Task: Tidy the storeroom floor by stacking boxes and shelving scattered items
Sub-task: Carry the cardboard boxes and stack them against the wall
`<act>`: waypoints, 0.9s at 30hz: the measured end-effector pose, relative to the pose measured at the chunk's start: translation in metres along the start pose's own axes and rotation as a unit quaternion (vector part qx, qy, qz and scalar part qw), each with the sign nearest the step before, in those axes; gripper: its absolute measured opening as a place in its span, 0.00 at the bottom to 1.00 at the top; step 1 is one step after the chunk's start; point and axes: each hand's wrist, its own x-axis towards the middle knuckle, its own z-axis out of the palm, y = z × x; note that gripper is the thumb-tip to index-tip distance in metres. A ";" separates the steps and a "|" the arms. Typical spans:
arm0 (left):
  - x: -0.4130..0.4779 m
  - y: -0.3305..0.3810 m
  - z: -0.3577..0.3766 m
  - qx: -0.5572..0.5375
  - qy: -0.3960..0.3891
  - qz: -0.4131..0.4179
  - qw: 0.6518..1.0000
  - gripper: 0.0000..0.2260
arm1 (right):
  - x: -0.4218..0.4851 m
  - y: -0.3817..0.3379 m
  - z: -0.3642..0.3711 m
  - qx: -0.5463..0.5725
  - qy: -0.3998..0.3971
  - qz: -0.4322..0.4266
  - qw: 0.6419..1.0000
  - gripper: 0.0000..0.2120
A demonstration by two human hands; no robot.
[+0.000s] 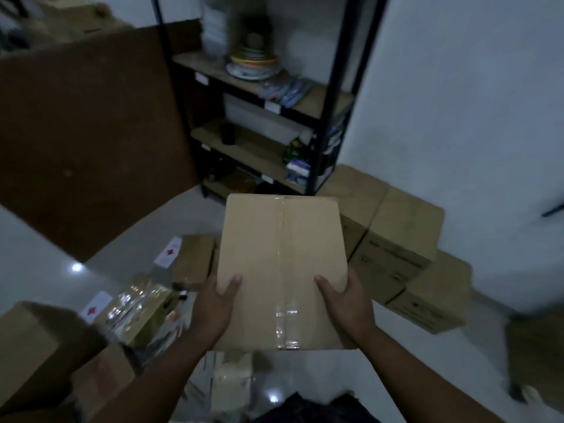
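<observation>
I carry a taped brown cardboard box [280,254] in front of me, above the floor. My left hand [215,306] grips its near left edge with the thumb lying on the top face. My right hand [345,303] grips the near right edge the same way. The fingers of both hands are hidden under the box. A strip of clear tape runs down the middle of the lid.
A black metal shelf rack [259,117] with plates, packets and bottles stands ahead. Cardboard boxes [403,239] are stacked by the white wall at right. Boxes with red-marked labels [189,257] and plastic-wrapped items [137,306] lie on the floor at left. A brown board [85,132] leans at left.
</observation>
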 end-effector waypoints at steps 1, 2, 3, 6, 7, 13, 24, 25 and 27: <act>0.001 0.011 0.013 -0.001 -0.018 0.014 1.000 0.16 | 0.001 0.006 -0.012 0.003 0.021 0.010 1.000 0.37; 0.002 0.020 0.027 0.000 -0.030 0.032 0.999 0.13 | 0.003 0.011 -0.025 0.007 0.041 0.018 0.999 0.37; 0.003 0.029 0.042 0.002 -0.042 0.049 0.998 0.11 | 0.003 0.016 -0.038 0.010 0.061 0.024 0.998 0.36; 0.005 0.048 0.086 0.003 -0.084 0.073 0.994 0.16 | 0.003 0.033 -0.077 0.012 0.111 0.045 0.993 0.32; 0.004 0.052 0.101 0.014 -0.098 0.078 0.992 0.18 | 0.003 0.040 -0.090 0.011 0.126 0.053 0.991 0.30; -0.009 0.099 0.203 0.066 -0.184 0.129 0.972 0.20 | 0.012 0.091 -0.178 -0.010 0.198 0.110 0.974 0.31; -0.069 0.162 0.426 0.085 -0.311 0.122 0.939 0.25 | 0.049 0.208 -0.365 -0.040 0.253 0.174 0.951 0.34; -0.073 0.166 0.444 0.081 -0.322 0.118 0.936 0.25 | 0.052 0.217 -0.379 -0.038 0.256 0.178 0.950 0.34; -0.081 0.173 0.478 0.087 -0.337 0.110 0.931 0.26 | 0.057 0.234 -0.406 -0.035 0.263 0.188 0.946 0.35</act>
